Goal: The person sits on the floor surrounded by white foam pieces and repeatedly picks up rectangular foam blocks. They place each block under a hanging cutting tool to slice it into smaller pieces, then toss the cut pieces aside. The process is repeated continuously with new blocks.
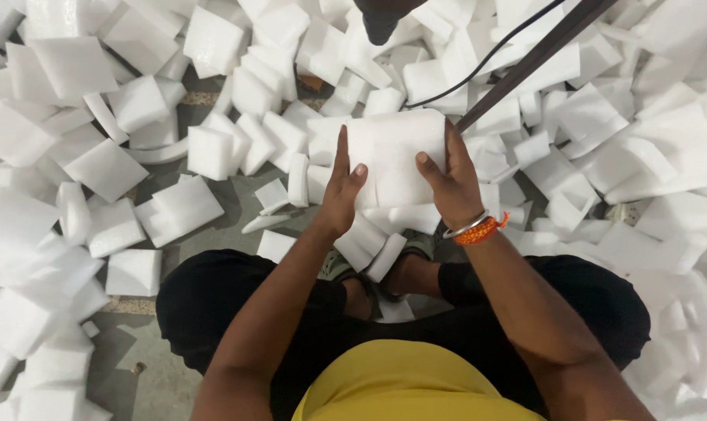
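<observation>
Two hands, left [340, 189] and right [449, 183], grip one white foam block [396, 152].

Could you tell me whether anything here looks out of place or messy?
Yes: white foam pieces lie scattered all over the floor, some over the person's feet. Both hands hold one foam block.

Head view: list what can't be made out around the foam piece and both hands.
- Foam piece: its back face is turned away, and its side edges are covered by the left hand and right hand.
- Dark rod: top cut off by the frame edge; lower end hidden behind the foam piece.
- Black cable: its upper end leaves the frame.
- Floor: mostly buried under foam offcuts.
</observation>
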